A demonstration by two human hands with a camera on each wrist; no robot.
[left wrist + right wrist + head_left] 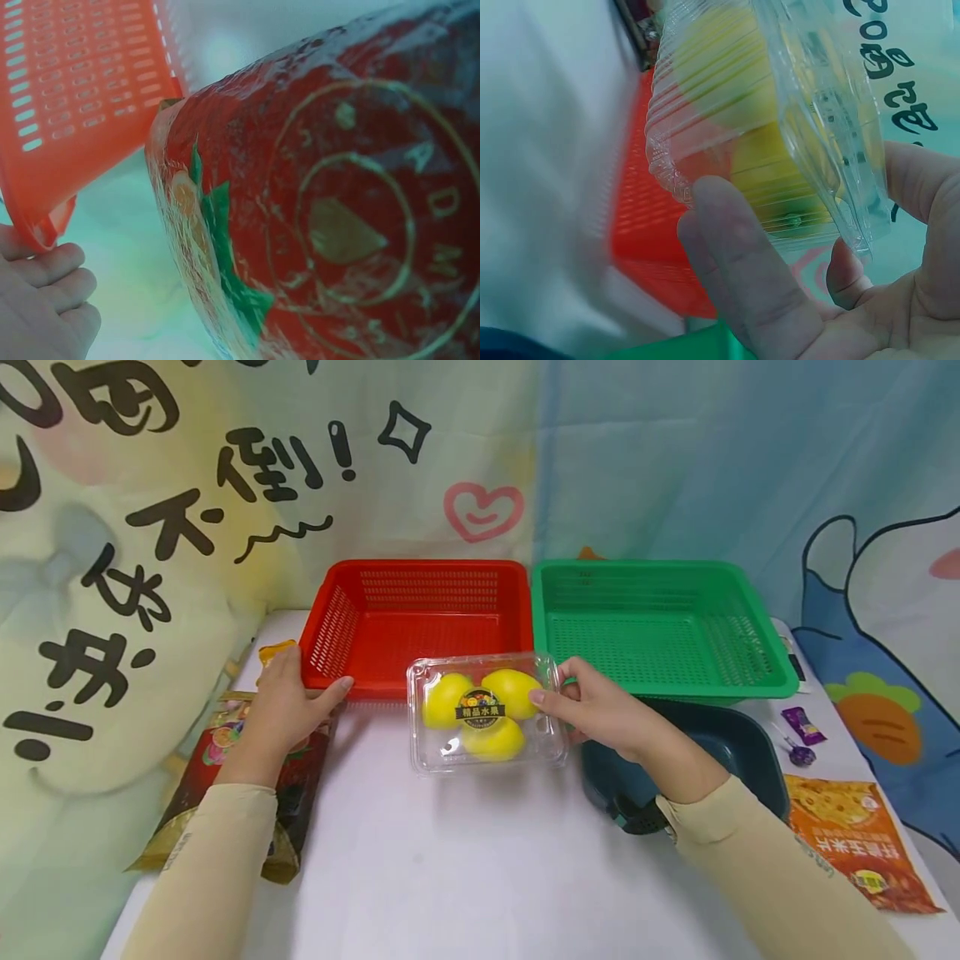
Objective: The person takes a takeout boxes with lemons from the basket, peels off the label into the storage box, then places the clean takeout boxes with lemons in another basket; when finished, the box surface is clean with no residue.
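The right hand [600, 710] grasps the clear plastic clamshell box of yellow fruit [486, 713], just in front of the red slotted plastic basket [420, 618]; its black label reads "精品水果". The left hand [288, 706] grips that basket's front corner, partly hiding a dark red snack bag [225, 802].
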